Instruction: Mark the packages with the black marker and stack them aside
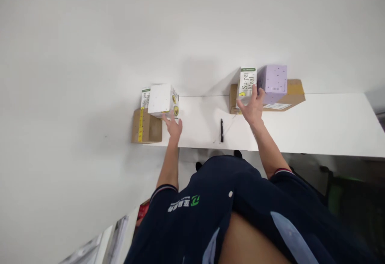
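My left hand (173, 127) has its fingers spread at the near lower edge of a white box with avocado pictures (161, 98). That box sits beside a white "Su-per Meal" box (145, 97), above a brown cardboard box with yellow tape (146, 125). My right hand (253, 107) straddles the near end of another white "Su-per Meal" box (248, 80), thumb on its left side and fingers on its right. A purple speckled box (276, 80) stands just right of it. Both are on a long cardboard box (295, 91); the right hand hides part of its front.
A black marker pen (221, 130) lies on the white table (201, 127) between the two groups of boxes. A white wall (192, 35) runs along the table's back. A dark chair (339, 191) is below the table's right part. White shelving (105, 244) stands at the lower left.
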Action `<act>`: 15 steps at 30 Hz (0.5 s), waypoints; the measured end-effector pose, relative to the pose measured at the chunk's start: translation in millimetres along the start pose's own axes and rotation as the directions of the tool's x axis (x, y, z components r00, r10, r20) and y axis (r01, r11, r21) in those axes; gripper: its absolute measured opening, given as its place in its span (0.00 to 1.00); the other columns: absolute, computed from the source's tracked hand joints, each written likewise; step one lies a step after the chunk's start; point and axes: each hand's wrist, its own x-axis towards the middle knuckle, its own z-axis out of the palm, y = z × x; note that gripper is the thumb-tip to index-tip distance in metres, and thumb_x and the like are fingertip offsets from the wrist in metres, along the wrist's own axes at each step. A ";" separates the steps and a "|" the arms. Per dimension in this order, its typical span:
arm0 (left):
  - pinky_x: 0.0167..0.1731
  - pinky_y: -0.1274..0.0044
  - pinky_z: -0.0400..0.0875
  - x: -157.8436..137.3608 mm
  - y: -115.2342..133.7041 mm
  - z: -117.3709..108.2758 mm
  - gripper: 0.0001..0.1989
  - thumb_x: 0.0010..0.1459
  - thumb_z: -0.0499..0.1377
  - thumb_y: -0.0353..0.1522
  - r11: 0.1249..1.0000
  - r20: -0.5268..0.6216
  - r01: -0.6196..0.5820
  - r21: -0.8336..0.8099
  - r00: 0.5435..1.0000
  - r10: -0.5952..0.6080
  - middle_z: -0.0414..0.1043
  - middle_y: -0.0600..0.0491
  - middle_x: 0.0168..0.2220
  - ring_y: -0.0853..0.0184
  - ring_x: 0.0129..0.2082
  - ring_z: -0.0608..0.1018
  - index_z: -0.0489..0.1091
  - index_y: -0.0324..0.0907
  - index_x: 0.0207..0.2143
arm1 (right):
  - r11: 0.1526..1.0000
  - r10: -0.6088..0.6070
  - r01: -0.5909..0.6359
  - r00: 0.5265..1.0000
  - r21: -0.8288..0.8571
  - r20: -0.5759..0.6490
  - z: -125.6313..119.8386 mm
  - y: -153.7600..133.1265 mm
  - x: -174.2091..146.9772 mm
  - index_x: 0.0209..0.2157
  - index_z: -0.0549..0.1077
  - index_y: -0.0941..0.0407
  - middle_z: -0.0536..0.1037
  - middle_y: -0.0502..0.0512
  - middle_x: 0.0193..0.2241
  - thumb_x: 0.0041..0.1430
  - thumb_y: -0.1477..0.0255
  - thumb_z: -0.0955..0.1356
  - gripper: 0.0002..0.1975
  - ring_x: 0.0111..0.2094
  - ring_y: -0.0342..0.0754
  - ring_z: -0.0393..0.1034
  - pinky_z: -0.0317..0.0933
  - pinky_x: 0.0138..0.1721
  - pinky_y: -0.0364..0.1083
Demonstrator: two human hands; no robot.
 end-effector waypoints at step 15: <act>0.56 0.60 0.68 -170.2 0.3 39.2 0.17 0.54 0.64 0.35 0.810 0.408 0.309 -0.498 0.908 -0.095 0.77 0.42 0.48 0.56 0.49 0.78 0.76 0.42 0.47 | 0.422 0.374 -0.475 0.867 0.772 0.330 4.1 -4.0 -21.4 0.52 0.66 0.50 0.73 0.57 0.47 0.51 0.59 0.68 0.27 0.47 0.55 0.72 0.72 0.42 0.57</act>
